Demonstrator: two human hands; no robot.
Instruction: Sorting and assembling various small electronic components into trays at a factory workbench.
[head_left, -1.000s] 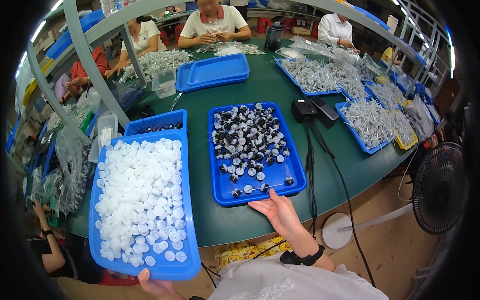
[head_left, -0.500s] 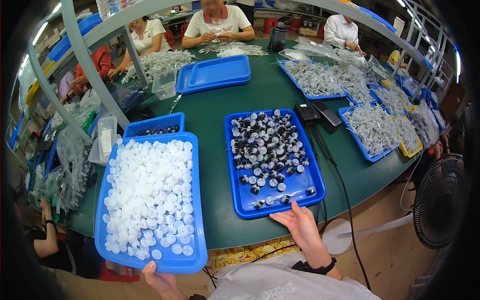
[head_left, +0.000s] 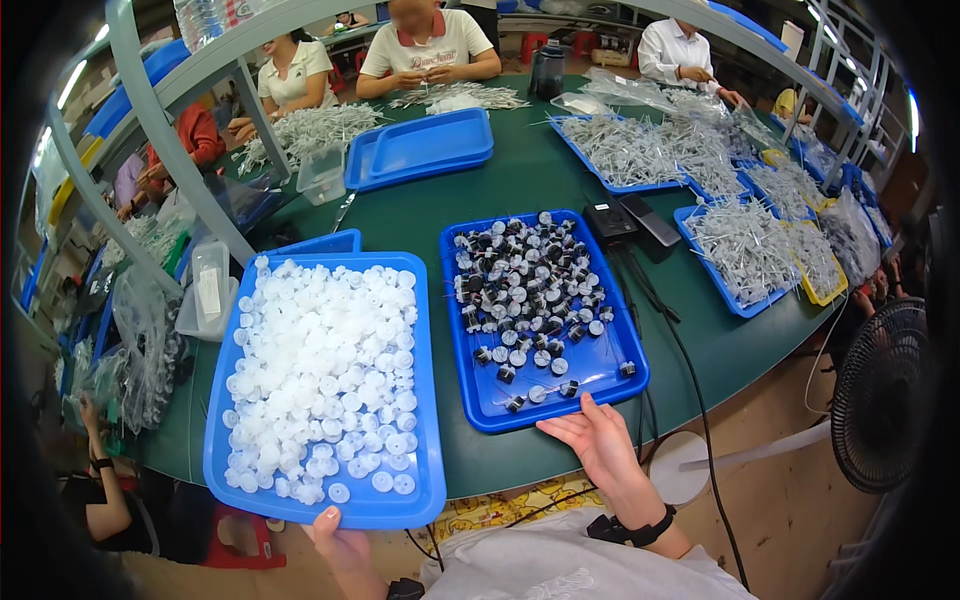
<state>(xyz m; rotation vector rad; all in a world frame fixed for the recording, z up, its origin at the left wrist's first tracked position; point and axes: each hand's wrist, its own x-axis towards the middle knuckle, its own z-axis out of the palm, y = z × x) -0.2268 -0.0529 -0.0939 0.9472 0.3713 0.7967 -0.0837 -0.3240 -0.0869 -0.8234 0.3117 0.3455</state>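
My left hand (head_left: 343,545) grips the near edge of a light blue tray (head_left: 434,450), its thumb on the rim and its other fingers hidden underneath. Small white translucent plastic discs (head_left: 320,370) are heaped in that tray, which sits slightly over a smaller blue bin (head_left: 345,240). At the near rim of a darker blue tray (head_left: 470,400), my right hand (head_left: 605,445) holds on with thumb up and fingers along the edge. Small black cylindrical parts with pale round tops and thin wires (head_left: 530,290) fill most of it; the near end shows bare plastic.
Stacked blue trays (head_left: 425,145), a clear tub (head_left: 322,175) and a dark bottle (head_left: 547,70) stand farther back on the green table (head_left: 400,215). Trays of thin white pieces (head_left: 745,255) lie right. A grey post (head_left: 185,140) rises left; cables (head_left: 690,370) cross the right edge. Co-workers sit opposite.
My left hand has moved the tray of white discs rightward and slightly farther away, covering more of the small blue bin. My right hand stays at the other tray's rim.
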